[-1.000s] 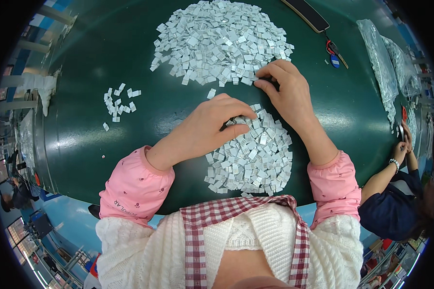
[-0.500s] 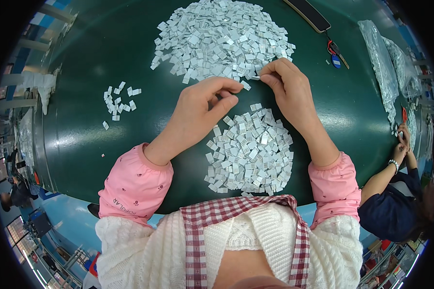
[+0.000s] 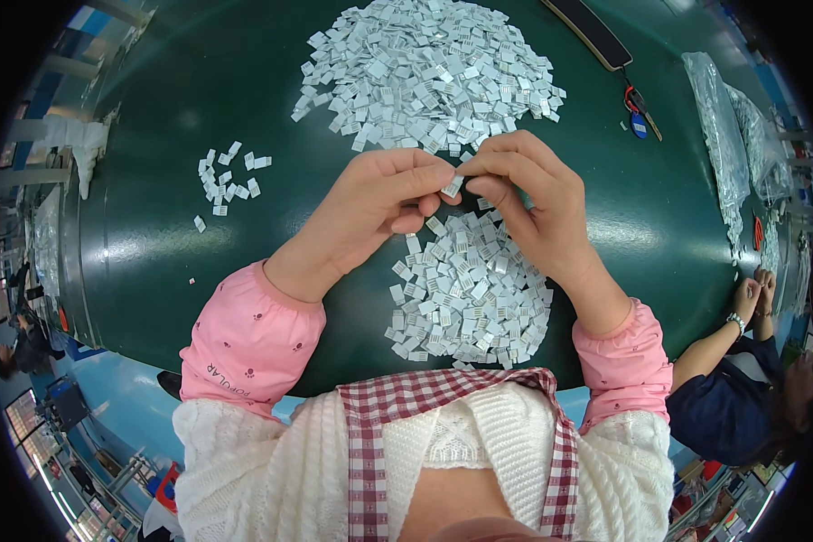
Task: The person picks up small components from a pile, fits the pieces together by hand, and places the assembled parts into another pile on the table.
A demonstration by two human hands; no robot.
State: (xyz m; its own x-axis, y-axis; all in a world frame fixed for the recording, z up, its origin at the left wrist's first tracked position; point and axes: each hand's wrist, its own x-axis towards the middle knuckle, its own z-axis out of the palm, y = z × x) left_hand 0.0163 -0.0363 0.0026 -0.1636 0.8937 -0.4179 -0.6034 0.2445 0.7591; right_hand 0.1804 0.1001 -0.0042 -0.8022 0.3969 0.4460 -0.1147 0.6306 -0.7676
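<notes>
The left hand [image 3: 384,194] and the right hand [image 3: 533,194] pinch one small white paper tag [image 3: 453,186] between their fingertips, just above the dark green round table [image 3: 172,262]. A big heap of white tags [image 3: 429,72] lies past the hands, and a smaller heap [image 3: 470,294] lies near the table's front edge. Bare green table shows on the left, around a few loose tags [image 3: 228,179]. Another person's hands [image 3: 757,291] rest at the right edge.

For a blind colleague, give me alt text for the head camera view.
Both hands, left hand and right hand, pinch one small white tag over a green table, between a large tag heap and a nearer pile.
</notes>
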